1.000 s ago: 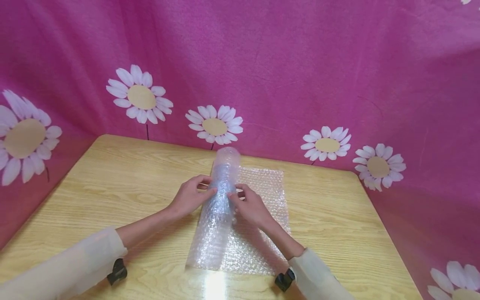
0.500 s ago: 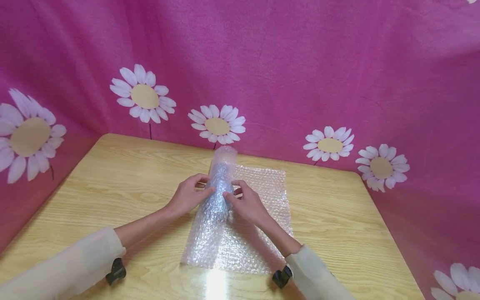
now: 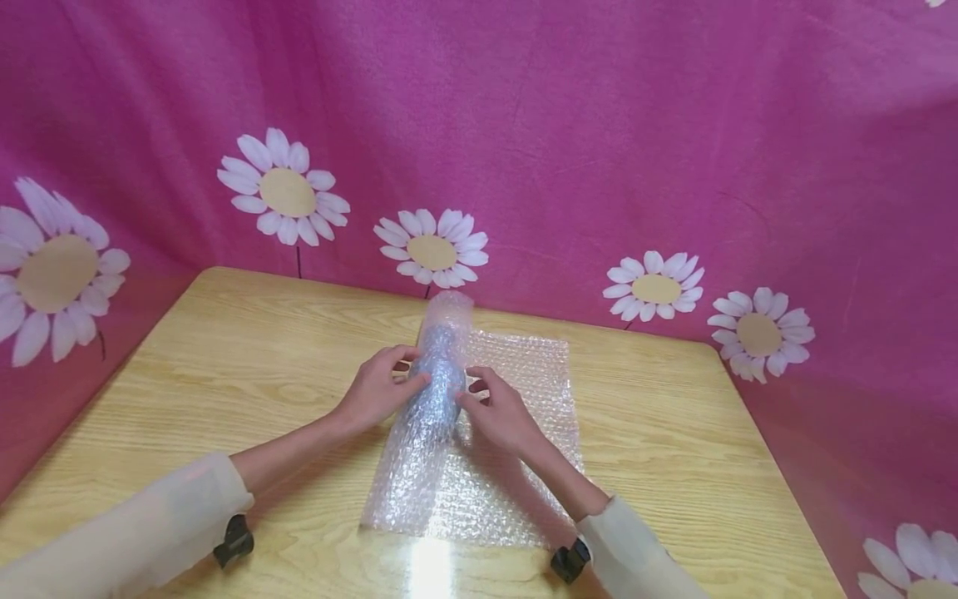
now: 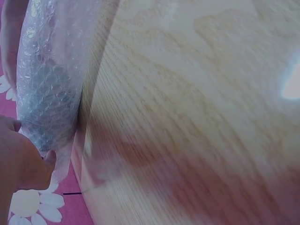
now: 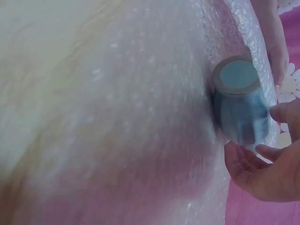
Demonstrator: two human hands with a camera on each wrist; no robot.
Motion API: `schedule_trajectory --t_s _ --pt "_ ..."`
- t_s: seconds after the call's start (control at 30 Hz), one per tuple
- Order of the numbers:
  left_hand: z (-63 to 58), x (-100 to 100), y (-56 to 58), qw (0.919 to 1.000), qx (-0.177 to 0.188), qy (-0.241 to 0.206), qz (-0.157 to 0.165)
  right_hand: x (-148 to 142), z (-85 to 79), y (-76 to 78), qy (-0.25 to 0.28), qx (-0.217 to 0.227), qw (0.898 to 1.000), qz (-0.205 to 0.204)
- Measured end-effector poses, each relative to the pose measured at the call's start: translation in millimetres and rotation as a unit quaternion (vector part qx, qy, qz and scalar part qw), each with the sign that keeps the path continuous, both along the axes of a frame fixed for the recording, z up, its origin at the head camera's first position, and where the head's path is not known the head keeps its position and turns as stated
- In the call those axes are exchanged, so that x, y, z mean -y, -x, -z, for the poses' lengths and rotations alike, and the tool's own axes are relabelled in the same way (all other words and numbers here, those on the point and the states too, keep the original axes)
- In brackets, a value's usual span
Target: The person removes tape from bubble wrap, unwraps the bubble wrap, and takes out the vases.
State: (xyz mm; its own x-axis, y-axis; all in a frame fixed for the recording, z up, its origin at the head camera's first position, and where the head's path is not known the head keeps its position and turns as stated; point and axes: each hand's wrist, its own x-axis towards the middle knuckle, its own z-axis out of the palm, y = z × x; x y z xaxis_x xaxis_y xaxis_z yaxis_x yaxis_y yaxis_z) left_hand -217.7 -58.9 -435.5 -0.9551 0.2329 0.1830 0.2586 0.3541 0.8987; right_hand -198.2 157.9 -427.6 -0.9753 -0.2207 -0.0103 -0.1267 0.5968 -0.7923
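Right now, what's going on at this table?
A person seems to be partway through wrapping something. The left hand and right hand hold a blue-grey vessel between them, lying on its side under a layer of bubble wrap. One end of the vessel shows at the wrap's open side, so it isn't fully covered yet. The rest of the sheet lies spread on the wooden table, to the right of the bundle.

My right hand (image 5: 269, 171) curls against a blue-grey vessel (image 5: 241, 115) partly covered by bubble wrap (image 5: 145, 93); my left hand (image 5: 278, 61) shows behind the wrap.
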Motion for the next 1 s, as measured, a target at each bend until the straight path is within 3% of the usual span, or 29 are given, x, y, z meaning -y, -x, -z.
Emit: schedule_trajectory --t_s 0.43,0.77,0.87,1.0 --pt "-2.5 -1.8 0.6 0.9991 -0.037 0.020 -0.001 -23.7 11.6 -10.6 -0.033 -0.014 0.999 -0.017" --pt "-5.0 -5.0 1.2 0.9985 -0.044 0.033 0.007 -41.2 17.4 -25.3 -0.081 -0.067 0.993 -0.050" --pt "-5.6 -6.8 1.9 0.9982 -0.046 0.037 0.008 -46.9 19.3 -30.9 -0.102 -0.080 0.989 -0.067" --pt "-6.5 -9.2 2.3 0.9979 -0.046 0.045 0.010 -55.5 22.0 -40.6 -0.170 -0.110 0.975 -0.094"
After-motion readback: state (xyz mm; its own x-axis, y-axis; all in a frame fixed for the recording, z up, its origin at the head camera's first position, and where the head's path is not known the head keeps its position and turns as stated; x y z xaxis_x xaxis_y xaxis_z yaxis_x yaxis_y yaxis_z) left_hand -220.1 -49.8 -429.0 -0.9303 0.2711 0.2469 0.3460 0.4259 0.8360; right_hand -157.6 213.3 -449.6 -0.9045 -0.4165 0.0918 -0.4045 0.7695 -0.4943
